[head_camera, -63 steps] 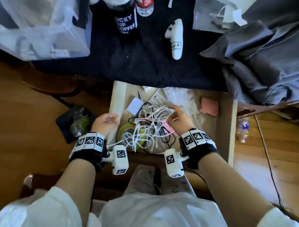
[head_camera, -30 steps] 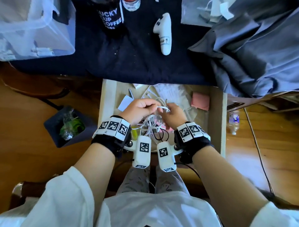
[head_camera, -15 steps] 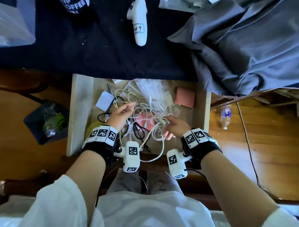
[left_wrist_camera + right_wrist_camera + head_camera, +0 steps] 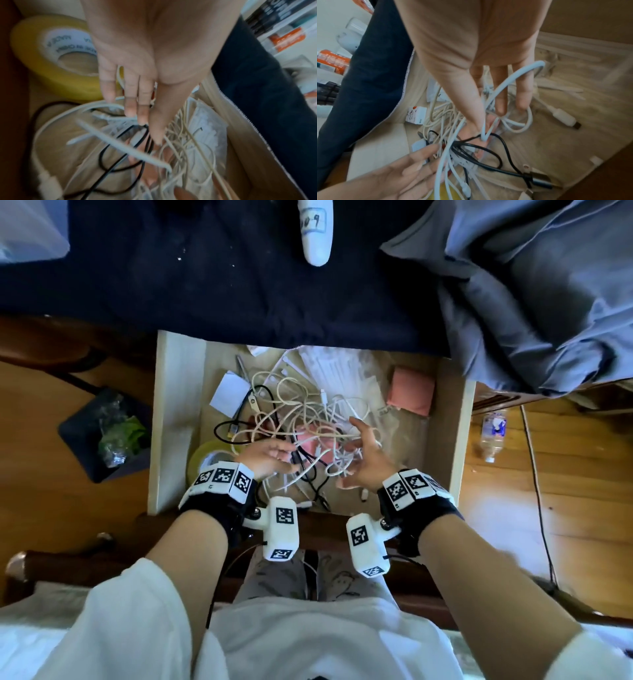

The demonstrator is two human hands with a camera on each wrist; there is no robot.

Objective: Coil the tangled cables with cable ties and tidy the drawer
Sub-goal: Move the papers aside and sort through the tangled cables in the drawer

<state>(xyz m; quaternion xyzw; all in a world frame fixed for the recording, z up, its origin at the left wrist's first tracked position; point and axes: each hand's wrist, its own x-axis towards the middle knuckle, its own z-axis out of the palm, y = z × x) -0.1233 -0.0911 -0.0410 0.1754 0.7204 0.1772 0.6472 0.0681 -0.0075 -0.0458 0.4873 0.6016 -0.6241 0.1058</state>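
A: Head view first. Where are the cables and the drawer?

B: The drawer (image 4: 174, 419) stands pulled out below a dark cloth (image 4: 205, 285). The tangled cables (image 4: 308, 419), white and black, lie in a heap at its middle. A bag of cable ties (image 4: 337, 371) lies at the far end, a pink pad (image 4: 409, 390) to the right, a white card (image 4: 228, 393) to the left, and a yellow tape roll (image 4: 205, 455) at the near left corner.

A: The hands?

B: The left hand (image 4: 265, 457) reaches in from the near left with its fingers stretched out toward the heap. The right hand (image 4: 364, 460) is spread wide at the heap's right edge, with white strands running across its fingers.

A: Left wrist view?

B: The left hand (image 4: 145, 54) is flat and relaxed, fingers (image 4: 131, 102) straight, tips just above the white and black strands (image 4: 120, 146). It grasps nothing. The tape roll (image 4: 34, 54) sits just beside it.

A: Right wrist view?

B: The right hand (image 4: 471, 47) has its fingers extended and parted. A thick white cable (image 4: 501, 86) loops over them and passes along the thumb; no finger curls round it, so the hand reads as released. A black cable (image 4: 494, 148) with a metal plug lies below. The left hand (image 4: 393, 174) enters palm-up at the lower left, fingertips touching the strands.
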